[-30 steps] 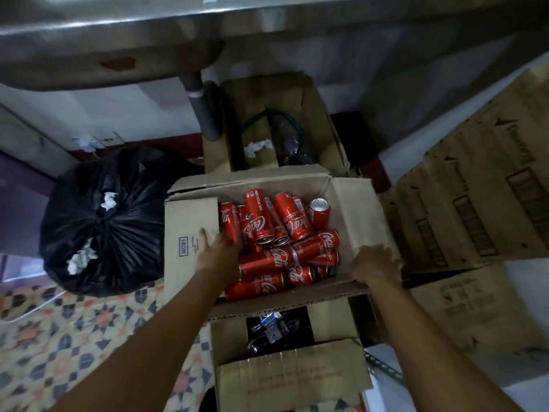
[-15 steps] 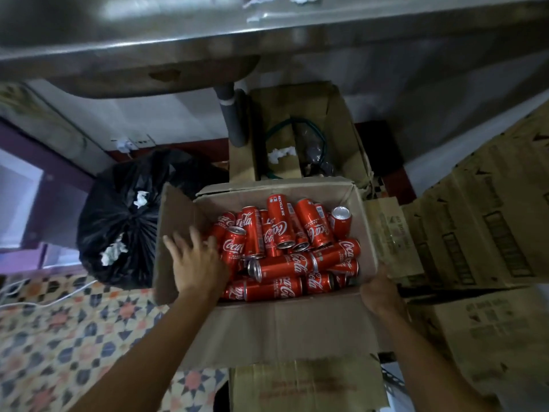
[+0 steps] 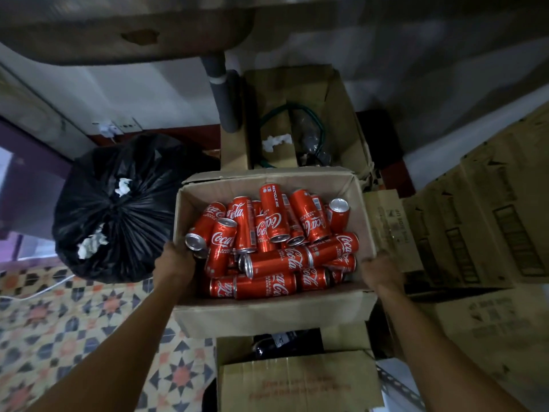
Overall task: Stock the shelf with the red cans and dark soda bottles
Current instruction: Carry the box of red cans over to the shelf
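An open cardboard box [image 3: 267, 315] holds several red cans [image 3: 269, 248] lying in a loose heap. My left hand [image 3: 173, 263] grips the box's left wall, fingers curled over its rim beside a can's silver end. My right hand [image 3: 381, 270] grips the right wall the same way. Below this box, another open carton [image 3: 297, 382] shows the dark top of a soda bottle [image 3: 279, 341].
A full black rubbish bag [image 3: 118, 209] sits to the left on the patterned tile floor [image 3: 59, 328]. Behind the cans stands an open box of cables [image 3: 297, 123] beside a grey pipe [image 3: 222, 93]. Stacked cartons [image 3: 481, 215] crowd the right side.
My left hand left the cans and open flap and took hold of the box's left wall. The flap is now folded down. The box has come up and closer to me.
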